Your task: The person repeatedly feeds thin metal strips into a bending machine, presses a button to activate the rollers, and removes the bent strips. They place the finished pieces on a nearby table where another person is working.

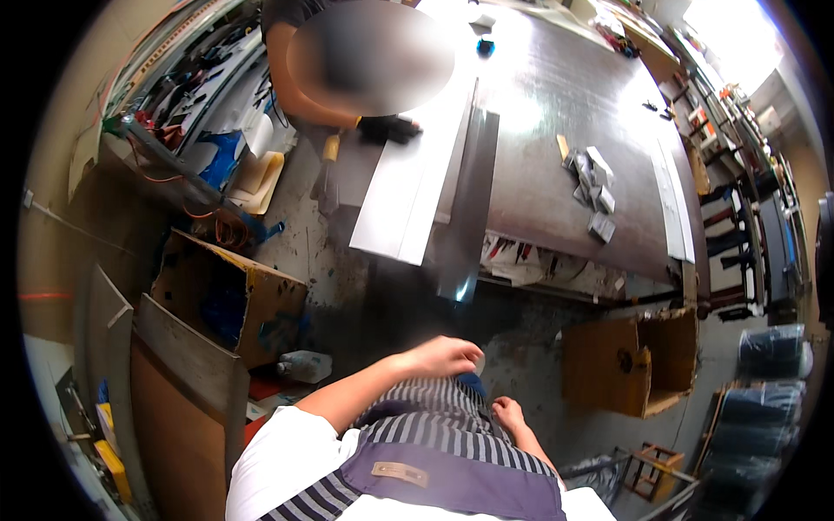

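Observation:
My left hand (445, 356) is in front of my waist, over the striped apron (426, 395), with its fingers curled in and nothing visible in them. Lower and to the right, my right hand (506, 410) hangs beside the apron, its fingers loosely closed and no object showing. Ahead of both hands, a long white panel (404, 204) and a long dark strip (469, 200) stick out over the near edge of the table (556, 104). Neither hand touches them. Another person's black-gloved hand (388, 129) rests on the white panel.
Small grey pieces (595, 187) lie on the table. An open cardboard box (621, 360) stands on the floor at right, another cardboard box (274, 304) at left. Large boards (187, 391) lean near my left side. Dark wrapped rolls (756, 425) are stacked at far right.

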`<state>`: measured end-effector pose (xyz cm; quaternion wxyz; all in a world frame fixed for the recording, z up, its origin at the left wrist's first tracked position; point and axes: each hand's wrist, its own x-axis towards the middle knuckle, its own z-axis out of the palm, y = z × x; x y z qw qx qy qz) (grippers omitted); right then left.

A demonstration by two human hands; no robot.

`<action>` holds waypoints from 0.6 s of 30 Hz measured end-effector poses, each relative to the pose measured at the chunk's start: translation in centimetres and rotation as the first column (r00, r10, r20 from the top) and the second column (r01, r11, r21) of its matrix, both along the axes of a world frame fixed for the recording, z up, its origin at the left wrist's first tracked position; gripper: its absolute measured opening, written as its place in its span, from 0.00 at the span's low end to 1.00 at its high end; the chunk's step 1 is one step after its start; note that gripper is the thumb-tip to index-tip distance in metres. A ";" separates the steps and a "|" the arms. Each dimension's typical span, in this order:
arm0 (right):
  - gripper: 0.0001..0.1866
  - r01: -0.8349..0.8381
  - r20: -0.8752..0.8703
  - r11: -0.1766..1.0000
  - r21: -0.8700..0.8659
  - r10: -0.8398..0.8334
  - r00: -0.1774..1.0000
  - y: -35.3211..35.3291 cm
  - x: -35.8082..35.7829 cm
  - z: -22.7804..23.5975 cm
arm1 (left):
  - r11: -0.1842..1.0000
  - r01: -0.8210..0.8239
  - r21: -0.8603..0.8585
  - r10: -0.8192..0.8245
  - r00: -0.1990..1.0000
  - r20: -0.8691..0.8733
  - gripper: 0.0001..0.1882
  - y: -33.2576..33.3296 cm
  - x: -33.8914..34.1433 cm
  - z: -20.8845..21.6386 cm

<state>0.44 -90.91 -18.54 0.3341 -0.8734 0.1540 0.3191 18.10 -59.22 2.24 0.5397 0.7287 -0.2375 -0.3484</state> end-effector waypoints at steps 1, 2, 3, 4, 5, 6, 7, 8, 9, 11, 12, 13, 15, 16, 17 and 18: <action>0.16 -0.016 0.031 1.000 -0.009 0.016 0.999 1.1 -0.6 -0.2 | 0.996 -0.084 0.036 0.085 0.996 -0.028 0.20 2.1 -0.3 -1.1; 0.16 -0.011 0.012 1.000 -0.004 0.011 1.000 2.0 -1.7 -0.1 | 0.982 -0.168 0.087 0.173 0.984 -0.049 0.20 4.0 -0.6 -2.1; 0.17 -0.005 0.001 1.000 -0.001 0.005 1.000 3.7 -1.4 1.9 | 0.959 -0.247 0.139 0.256 0.965 -0.057 0.20 5.6 -0.5 -3.1; 0.17 -0.001 0.001 0.999 0.035 0.001 1.000 4.9 -1.1 3.5 | 0.930 -0.354 0.098 0.363 0.926 -0.104 0.20 6.9 -0.2 -5.1; 0.17 0.001 0.002 0.998 0.070 -0.001 1.000 5.8 -1.0 4.9 | 0.886 -0.460 0.063 0.464 0.872 -0.157 0.21 7.7 0.2 -7.3; 0.17 0.005 0.003 0.994 0.107 -0.005 1.000 6.6 -0.8 6.1 | 0.850 -0.522 0.075 0.527 0.837 -0.145 0.23 8.0 1.2 -8.7; 0.18 -0.013 -0.015 0.994 0.111 0.015 1.000 7.1 -0.4 7.0 | 0.808 -0.583 0.086 0.589 0.797 -0.131 0.25 8.2 2.7 -9.8; 0.18 -0.008 0.004 0.993 0.114 0.008 1.000 7.6 0.0 8.0 | 0.788 -0.602 0.129 0.615 0.780 -0.119 0.28 8.0 4.3 -10.8; 0.18 -0.007 0.027 0.993 0.119 0.004 1.000 8.3 0.8 9.1 | 0.764 -0.621 0.172 0.641 0.761 -0.102 0.32 7.7 6.0 -11.4; 0.17 0.019 0.083 0.988 0.151 -0.032 0.996 9.8 2.6 11.8 | 0.770 -0.612 0.182 0.637 0.725 -0.262 0.37 6.1 9.2 -10.7; 0.16 0.017 0.125 0.985 0.170 -0.039 0.991 10.4 3.6 12.6 | 0.798 -0.568 0.200 0.602 0.748 -0.280 0.39 5.6 10.5 -11.5; 0.16 0.002 0.168 0.981 0.193 -0.035 0.985 11.1 5.1 13.6 | 0.813 -0.565 0.141 0.576 0.748 -0.330 0.38 5.5 11.4 -12.6; 0.15 -0.064 0.290 0.978 0.197 0.005 0.957 12.3 8.1 15.1 | 0.833 -0.553 0.018 0.508 0.752 -0.420 0.37 4.9 13.0 -15.2; 0.15 -0.084 0.368 0.974 0.211 0.001 0.930 12.6 9.1 15.3 | 0.842 -0.539 0.024 0.508 0.777 -0.372 0.33 4.1 13.3 -15.5; 0.14 -0.107 0.445 0.969 0.221 -0.003 0.895 12.9 10.2 15.6 | 0.808 -0.583 0.086 0.588 0.789 -0.178 0.27 3.0 12.8 -15.8; 0.14 -0.121 0.485 0.959 0.257 -0.020 0.874 13.9 12.0 17.2 | 0.817 -0.575 0.048 0.576 0.809 -0.117 0.24 2.9 12.4 -18.5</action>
